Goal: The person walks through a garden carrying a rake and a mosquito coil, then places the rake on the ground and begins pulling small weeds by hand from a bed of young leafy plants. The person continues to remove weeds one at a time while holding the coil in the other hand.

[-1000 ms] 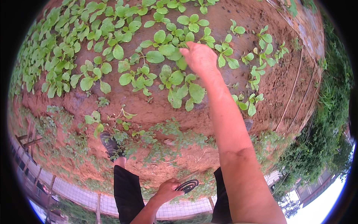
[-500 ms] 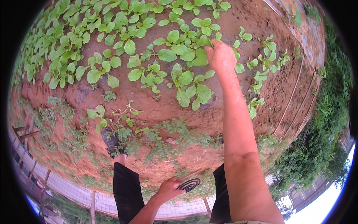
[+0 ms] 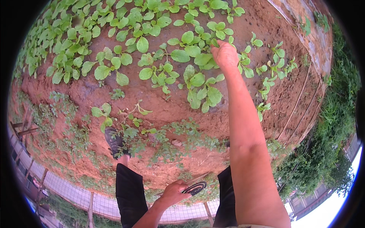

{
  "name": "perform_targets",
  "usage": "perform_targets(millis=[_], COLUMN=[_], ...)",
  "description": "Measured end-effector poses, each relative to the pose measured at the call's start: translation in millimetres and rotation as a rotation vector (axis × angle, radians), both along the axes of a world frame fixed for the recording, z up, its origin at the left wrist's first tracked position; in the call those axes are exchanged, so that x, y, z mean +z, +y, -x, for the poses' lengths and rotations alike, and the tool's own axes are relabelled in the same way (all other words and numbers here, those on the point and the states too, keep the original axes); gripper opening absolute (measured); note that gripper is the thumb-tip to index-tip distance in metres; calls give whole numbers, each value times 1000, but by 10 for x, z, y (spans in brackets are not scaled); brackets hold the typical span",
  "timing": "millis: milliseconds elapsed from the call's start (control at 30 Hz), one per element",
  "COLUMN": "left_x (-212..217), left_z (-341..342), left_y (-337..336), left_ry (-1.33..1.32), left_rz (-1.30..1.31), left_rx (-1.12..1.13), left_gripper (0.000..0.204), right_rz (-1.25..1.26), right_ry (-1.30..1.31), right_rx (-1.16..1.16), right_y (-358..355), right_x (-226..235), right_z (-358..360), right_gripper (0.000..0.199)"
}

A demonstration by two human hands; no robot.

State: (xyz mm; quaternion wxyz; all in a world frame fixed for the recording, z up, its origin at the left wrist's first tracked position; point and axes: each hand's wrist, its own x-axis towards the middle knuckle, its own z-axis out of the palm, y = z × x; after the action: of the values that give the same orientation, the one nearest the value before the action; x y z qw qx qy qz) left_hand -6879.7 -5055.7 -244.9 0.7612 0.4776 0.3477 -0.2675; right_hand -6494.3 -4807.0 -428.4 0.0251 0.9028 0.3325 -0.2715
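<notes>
My right hand [image 3: 226,56] reaches out over the planted bed with its fingers closed. A green leaf [image 3: 215,43] shows at its fingertips; how it joins a plant is hidden by the hand. Round-leaved seedlings [image 3: 197,79] stand close on its left, and smaller ones [image 3: 247,64] on its right. Low between my legs, my left hand [image 3: 175,193] grips the edge of a flat black spiral, which looks like a mosquito coil [image 3: 197,188], well away from the plants.
Denser seedlings [image 3: 64,49] fill the bed's far left. Low weeds [image 3: 171,136] grow along its near edge beside my left shoe [image 3: 113,142]. A wire fence [image 3: 102,205] runs behind me. Bushes [image 3: 323,144] and thin lines [image 3: 296,102] lie on the right.
The view has shifted, so the plants sit further right in it. My right hand has moved slightly left relative to the seedlings, its fingers still closed. My left hand still holds the coil.
</notes>
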Motion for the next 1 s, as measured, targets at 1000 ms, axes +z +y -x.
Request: perform_targets(millis=[1000], left_x=[38], left_z=[-55], left_y=[148], left_ry=[167], left_rz=[81], left_rx=[198], left_gripper=[29], right_rz=[-256], right_ry=[347], right_rx=[-288], right_y=[-39], right_x=[-252], right_z=[-381], right_gripper=[37])
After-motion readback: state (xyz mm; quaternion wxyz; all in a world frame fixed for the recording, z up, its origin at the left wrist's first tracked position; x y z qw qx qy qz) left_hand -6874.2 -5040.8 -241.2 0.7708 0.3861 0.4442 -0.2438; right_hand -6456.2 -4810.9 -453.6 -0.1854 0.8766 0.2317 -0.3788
